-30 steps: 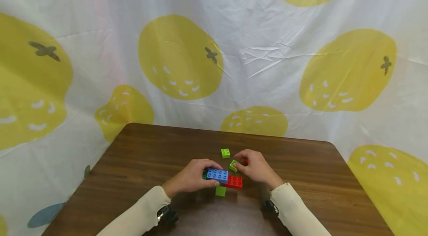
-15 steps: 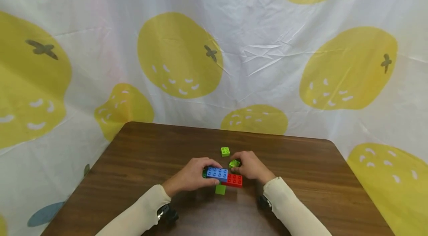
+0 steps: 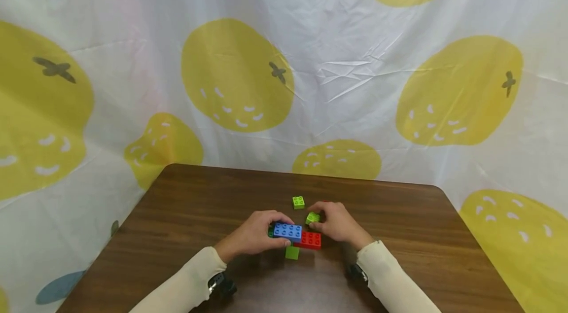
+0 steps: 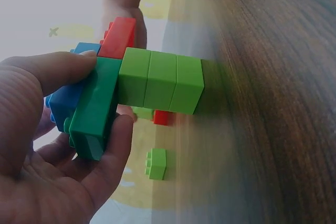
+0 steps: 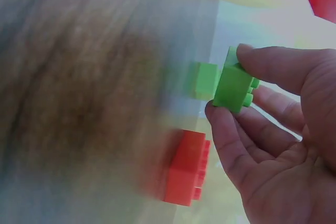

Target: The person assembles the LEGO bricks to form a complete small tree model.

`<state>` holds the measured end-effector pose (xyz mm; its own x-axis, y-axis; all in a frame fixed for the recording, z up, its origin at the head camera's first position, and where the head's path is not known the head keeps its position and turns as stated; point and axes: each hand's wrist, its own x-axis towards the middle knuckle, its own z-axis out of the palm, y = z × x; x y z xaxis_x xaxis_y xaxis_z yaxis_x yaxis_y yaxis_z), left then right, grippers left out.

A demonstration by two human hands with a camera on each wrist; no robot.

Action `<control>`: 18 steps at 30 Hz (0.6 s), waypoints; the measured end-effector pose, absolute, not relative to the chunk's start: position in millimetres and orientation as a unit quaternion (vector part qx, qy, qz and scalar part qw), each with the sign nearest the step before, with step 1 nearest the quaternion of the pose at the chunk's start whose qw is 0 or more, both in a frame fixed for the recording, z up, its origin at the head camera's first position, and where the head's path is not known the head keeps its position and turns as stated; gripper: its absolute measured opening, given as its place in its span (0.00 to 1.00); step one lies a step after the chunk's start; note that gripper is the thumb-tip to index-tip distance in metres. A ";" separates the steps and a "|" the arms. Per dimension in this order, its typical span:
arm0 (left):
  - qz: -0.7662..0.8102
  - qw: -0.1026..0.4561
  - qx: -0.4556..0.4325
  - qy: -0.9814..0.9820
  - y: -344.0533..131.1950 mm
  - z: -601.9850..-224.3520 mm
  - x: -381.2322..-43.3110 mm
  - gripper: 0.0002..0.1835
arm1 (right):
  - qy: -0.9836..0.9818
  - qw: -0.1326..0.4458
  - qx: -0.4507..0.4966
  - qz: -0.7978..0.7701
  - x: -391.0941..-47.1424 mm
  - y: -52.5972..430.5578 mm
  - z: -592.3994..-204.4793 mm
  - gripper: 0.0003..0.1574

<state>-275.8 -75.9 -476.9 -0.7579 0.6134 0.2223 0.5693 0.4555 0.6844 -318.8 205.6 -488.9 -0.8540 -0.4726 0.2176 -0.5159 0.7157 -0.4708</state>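
My left hand [image 3: 254, 232] grips a built block piece between thumb and fingers. Its blue brick [image 3: 287, 231] lies on top, with a red brick [image 3: 311, 240] jutting right and a dark green brick [image 4: 95, 100] along one side. In the left wrist view, a column of light green bricks [image 4: 160, 78] extends from its underside. My right hand [image 3: 335, 222] pinches a small lime green brick [image 5: 232, 85] between thumb and fingertips, apart from the built piece. Its studs face toward my palm in the right wrist view.
Another lime brick [image 3: 298, 202] rests on the brown wooden table [image 3: 213, 190], beyond both hands. A loose red brick [image 5: 186, 169] lies on the table, mostly hidden by my right hand in the head view. Behind the table hangs a fruit-print cloth [image 3: 337, 106].
The lime brick in my right hand has turned between the fingers, and that hand has shifted slightly. My left hand keeps the built piece in nearly the same place.
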 end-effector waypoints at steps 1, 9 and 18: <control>0.390 0.030 0.345 0.853 -76.0 -477.0 -275.7 0.21 | -0.923 0.043 0.269 0.270 -317.5 206.5 -487.5 0.22; 0.386 0.023 0.343 0.856 -77.2 -477.8 -274.6 0.21 | -0.910 0.063 0.282 0.299 -301.0 208.8 -475.4 0.22; 0.392 0.031 0.343 0.853 -76.4 -478.6 -274.0 0.21 | -0.892 0.101 0.300 0.324 -276.0 207.3 -467.8 0.23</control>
<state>-274.0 -76.4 -478.6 -0.7630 0.6090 0.2167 0.5607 0.4568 0.6906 -276.0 207.3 -467.8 -0.8003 -0.4694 0.3732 -0.5995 0.6110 -0.5170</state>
